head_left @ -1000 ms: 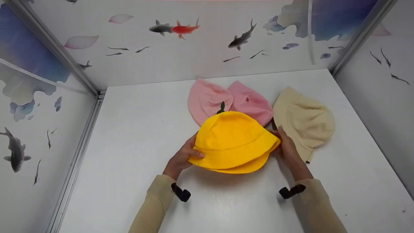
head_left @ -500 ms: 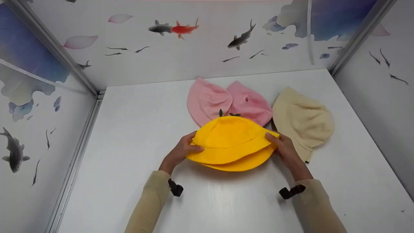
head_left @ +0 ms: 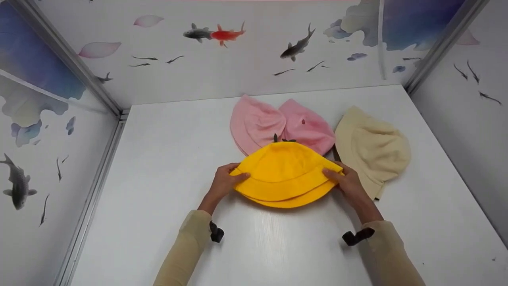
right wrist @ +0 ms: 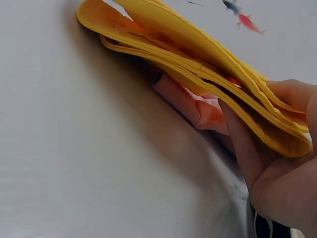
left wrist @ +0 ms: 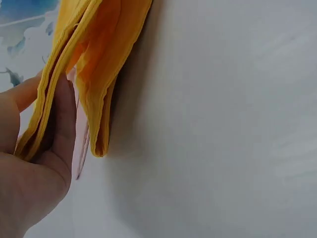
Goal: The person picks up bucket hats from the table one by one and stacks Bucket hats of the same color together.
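Observation:
A yellow bucket hat (head_left: 287, 171), folded flat, hangs over the table in the middle of the head view, with small green leaves (head_left: 276, 138) at its crown. My left hand (head_left: 225, 182) pinches the left end of the brim, thumb on the near side and fingers behind. At the opposite end my right hand (head_left: 351, 183) grips the brim the same way. In the left wrist view the doubled brim edge (left wrist: 54, 74) passes between thumb and fingers. Several stacked layers of yellow brim (right wrist: 198, 69) show in the right wrist view.
Behind the yellow hat lie a light pink hat (head_left: 254, 119) and a darker pink hat (head_left: 309, 127), side by side. A beige hat (head_left: 377, 147) lies on the right of the white table (head_left: 166, 159). Printed walls (head_left: 178, 79) enclose the back and sides.
My right thumb has come over onto the front of the brim. The yellow hat has levelled out and its crown sits a little lower. My left hand has shifted slightly up.

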`<action>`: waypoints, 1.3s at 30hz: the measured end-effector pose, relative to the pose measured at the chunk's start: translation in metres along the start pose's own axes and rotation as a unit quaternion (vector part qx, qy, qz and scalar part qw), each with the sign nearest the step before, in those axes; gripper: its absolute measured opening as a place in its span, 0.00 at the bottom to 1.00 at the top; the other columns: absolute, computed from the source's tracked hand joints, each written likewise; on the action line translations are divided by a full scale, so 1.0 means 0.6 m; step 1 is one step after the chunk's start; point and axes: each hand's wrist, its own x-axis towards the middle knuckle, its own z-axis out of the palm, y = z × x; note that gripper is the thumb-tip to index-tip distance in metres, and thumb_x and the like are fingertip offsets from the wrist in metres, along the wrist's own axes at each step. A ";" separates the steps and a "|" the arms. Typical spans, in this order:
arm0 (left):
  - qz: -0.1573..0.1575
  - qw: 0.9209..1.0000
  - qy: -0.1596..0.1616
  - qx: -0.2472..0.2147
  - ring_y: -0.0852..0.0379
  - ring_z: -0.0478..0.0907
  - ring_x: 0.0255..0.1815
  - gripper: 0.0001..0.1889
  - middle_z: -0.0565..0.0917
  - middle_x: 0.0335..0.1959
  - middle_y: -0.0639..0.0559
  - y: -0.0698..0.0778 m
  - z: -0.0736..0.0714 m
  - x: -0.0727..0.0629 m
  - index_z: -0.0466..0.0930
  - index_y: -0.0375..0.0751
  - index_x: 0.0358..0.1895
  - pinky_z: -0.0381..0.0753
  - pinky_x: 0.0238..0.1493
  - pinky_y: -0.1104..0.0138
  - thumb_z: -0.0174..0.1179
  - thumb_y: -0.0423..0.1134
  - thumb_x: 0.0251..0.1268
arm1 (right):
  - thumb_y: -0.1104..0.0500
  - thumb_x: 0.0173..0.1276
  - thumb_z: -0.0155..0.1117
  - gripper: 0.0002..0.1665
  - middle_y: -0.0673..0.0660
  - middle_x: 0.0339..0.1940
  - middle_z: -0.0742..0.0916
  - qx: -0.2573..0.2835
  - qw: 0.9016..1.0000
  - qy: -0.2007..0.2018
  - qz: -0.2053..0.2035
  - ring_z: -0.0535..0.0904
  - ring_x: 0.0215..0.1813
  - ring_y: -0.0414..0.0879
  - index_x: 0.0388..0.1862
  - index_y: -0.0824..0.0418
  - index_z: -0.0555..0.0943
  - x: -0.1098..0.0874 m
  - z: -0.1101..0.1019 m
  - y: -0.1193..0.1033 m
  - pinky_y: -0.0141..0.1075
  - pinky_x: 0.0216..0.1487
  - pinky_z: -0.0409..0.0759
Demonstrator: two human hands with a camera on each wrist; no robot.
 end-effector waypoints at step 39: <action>-0.054 0.887 0.001 -0.458 0.52 0.68 0.68 0.28 0.70 0.71 0.44 -0.012 0.034 -0.032 0.64 0.35 0.73 0.60 0.80 0.58 0.51 0.41 0.74 | 0.49 0.76 0.58 0.34 0.58 0.71 0.73 0.002 0.998 0.057 0.032 0.69 0.61 0.47 0.77 0.55 0.65 -0.010 0.026 0.006 0.23 0.55 0.73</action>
